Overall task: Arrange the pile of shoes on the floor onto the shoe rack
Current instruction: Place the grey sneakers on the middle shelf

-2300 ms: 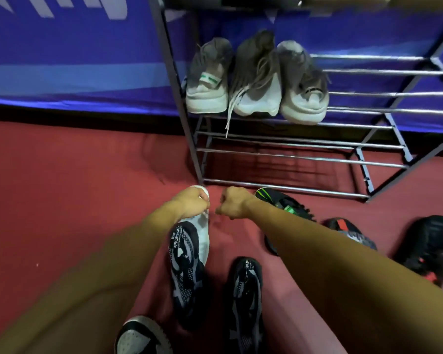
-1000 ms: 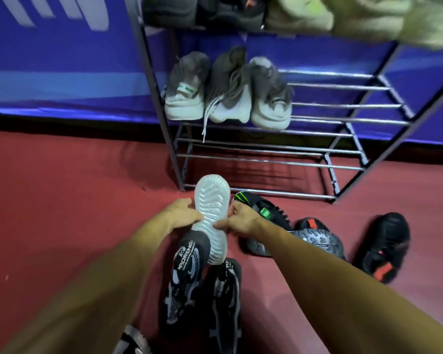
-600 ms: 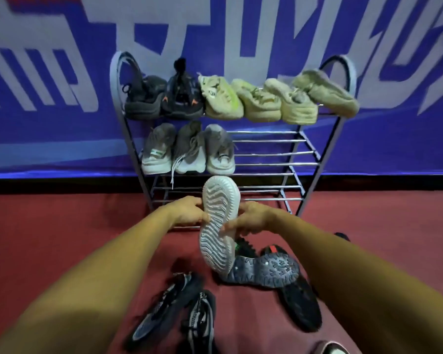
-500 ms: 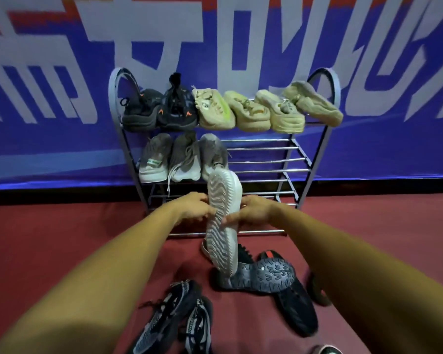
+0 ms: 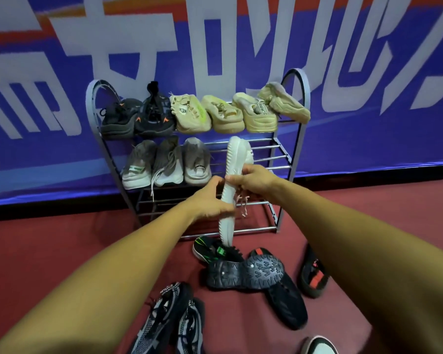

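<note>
A white shoe [image 5: 234, 159] hangs in the air in front of the metal shoe rack [image 5: 296, 103], sole turned to the left, pale laces dangling. My left hand [image 5: 210, 200] grips its lower half and my right hand [image 5: 253, 178] grips its middle from the right. The rack's top shelf carries two dark shoes [image 5: 138, 116] and several beige shoes [image 5: 225, 113]. Three grey shoes [image 5: 164, 162] fill the left of the middle shelf. On the red floor lie black shoes, one sole up [image 5: 243, 273], and a black-and-white patterned pair [image 5: 169, 323].
A blue banner with large white letters [image 5: 368, 72] hangs right behind the rack. The right half of the middle shelf [image 5: 269, 157] and the lower bars carry no shoes. A black and red shoe [image 5: 313, 274] lies at the right, a white-toed one [image 5: 317, 347] at the bottom edge.
Both hands lifted the white shoe off the floor and raised it up to the middle shelf's height. It has turned edge-on, and the view tilted up to take in the whole rack.
</note>
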{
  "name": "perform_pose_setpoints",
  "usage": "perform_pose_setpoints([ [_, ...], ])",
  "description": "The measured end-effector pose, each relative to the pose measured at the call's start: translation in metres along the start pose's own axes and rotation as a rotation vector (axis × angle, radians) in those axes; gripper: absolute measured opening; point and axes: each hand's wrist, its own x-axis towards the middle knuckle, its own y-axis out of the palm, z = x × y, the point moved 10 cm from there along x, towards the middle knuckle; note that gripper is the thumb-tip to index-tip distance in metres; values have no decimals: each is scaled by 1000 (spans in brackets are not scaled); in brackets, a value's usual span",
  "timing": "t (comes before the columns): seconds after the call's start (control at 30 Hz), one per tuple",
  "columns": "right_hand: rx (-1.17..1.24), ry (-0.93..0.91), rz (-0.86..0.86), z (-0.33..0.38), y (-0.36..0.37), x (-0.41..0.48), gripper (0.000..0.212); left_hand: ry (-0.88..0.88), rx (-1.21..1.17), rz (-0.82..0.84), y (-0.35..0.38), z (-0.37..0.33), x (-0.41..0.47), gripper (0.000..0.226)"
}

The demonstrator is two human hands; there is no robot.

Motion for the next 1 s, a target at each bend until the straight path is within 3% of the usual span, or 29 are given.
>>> perform_pose_setpoints([
  [0.07,18,-37,-21,6,-1,4,27,-2,-52,-50,-4,-2,3,62],
  [0.13,-24,-44,29,7,1,7,18,-32,-180,-75,-7,2,8,54],
  [0.2,-105,-25,81,5,-2,10,4,-89,-295,-101,-11,12,16,61],
  [0.27,-290,-1,63,-1,-18,13,13,-148,-358,-102,-11,20,23,62],
  [0.37,-589,140,87,-30,-33,15,15,-242,-455,-92,-9,26,28,29],
  [0.47,-441,316,137,-66,-33,18,22,-281,-554,-127,-13,36,37,24],
  [0.53,-272,311,180,-70,-26,23,13,-285,-631,-130,-12,37,40,19],
  [0.67,40,308,130,-67,-25,30,32,-258,-626,-114,-11,41,56,56],
  [0.73,130,362,148,-71,-20,34,40,-237,-658,-146,-12,41,62,36],
  [0.9,153,424,67,-82,-14,54,20,-254,-616,-44,-3,39,62,54],
  [1.0,173,398,38,-85,-15,63,18,-289,-629,-20,-5,42,64,22],
])
